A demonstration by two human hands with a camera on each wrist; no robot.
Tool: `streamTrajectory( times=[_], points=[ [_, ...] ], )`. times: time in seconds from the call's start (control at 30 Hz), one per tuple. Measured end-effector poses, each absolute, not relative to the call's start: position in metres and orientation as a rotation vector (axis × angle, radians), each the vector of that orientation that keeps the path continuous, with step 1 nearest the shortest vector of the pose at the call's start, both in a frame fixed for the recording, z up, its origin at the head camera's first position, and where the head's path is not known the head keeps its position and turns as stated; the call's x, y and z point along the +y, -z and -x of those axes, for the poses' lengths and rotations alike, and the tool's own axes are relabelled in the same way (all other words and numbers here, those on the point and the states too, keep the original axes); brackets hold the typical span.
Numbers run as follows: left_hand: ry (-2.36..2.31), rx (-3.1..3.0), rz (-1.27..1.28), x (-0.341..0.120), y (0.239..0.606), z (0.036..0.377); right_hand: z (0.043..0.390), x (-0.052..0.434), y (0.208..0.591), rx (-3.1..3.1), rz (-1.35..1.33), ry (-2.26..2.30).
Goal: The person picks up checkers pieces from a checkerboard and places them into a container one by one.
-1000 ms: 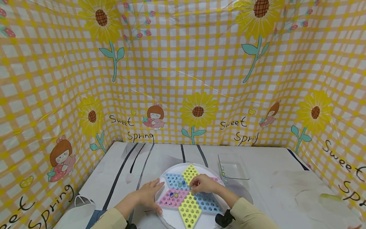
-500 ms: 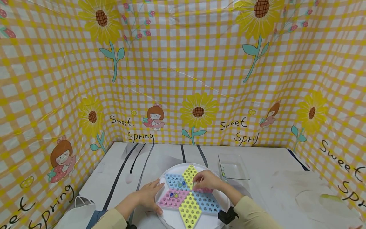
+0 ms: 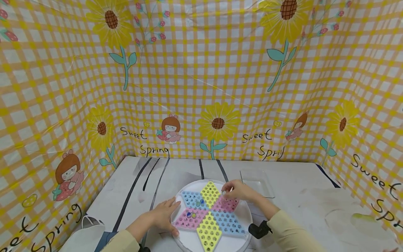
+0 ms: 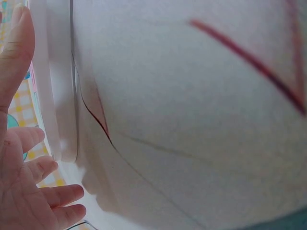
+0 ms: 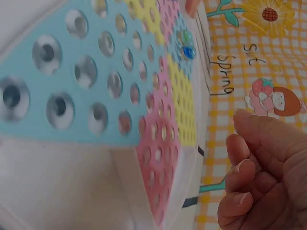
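Note:
A round white Chinese checkers board [image 3: 181,241] carries a raised star with yellow, pink and blue points full of holes. In the left pink part sit a blue marble [image 3: 189,214] and a yellowish one. Greenish and blue marbles [image 5: 187,51] rest in the far-left blue part. My right hand [image 3: 238,191] is above the right pink point, thumb and fingertips pinching a small clear marble [image 3: 223,192]. In the right wrist view its fingers are curled and the marble is hidden. My left hand [image 3: 163,214] rests at the board's left rim, fingers spread.
A clear rectangular box [image 3: 266,182] stands behind the board on the right, partly covered by my right hand. A white object with a thin loop handle [image 3: 85,231] is at the near left. Checked cloth [image 3: 201,77] encloses the table's back and sides.
My right hand has moved from the star's centre up and right with the marble, toward the clear box. It now hides the box's near-left corner. My left hand has stayed put.

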State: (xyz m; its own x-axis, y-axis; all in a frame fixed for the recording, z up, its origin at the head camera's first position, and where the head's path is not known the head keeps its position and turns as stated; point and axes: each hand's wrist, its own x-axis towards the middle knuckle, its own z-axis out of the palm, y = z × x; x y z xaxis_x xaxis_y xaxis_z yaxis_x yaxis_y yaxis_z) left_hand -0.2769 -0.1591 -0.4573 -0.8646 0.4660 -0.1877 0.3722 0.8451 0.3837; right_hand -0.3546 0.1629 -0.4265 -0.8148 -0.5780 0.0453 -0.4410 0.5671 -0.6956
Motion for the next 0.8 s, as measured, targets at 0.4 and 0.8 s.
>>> streamTrajectory(
  times=[0.4,0.8],
  points=[
    [-0.493,2.743,-0.641,-0.159,0.455,0.276,0.363,0.197,0.410,2.723,0.652,1.036],
    [-0.517,2.741,-0.646,-0.160,0.455,0.276,0.371,0.231,0.412,2.754,0.547,1.040]
  ],
)
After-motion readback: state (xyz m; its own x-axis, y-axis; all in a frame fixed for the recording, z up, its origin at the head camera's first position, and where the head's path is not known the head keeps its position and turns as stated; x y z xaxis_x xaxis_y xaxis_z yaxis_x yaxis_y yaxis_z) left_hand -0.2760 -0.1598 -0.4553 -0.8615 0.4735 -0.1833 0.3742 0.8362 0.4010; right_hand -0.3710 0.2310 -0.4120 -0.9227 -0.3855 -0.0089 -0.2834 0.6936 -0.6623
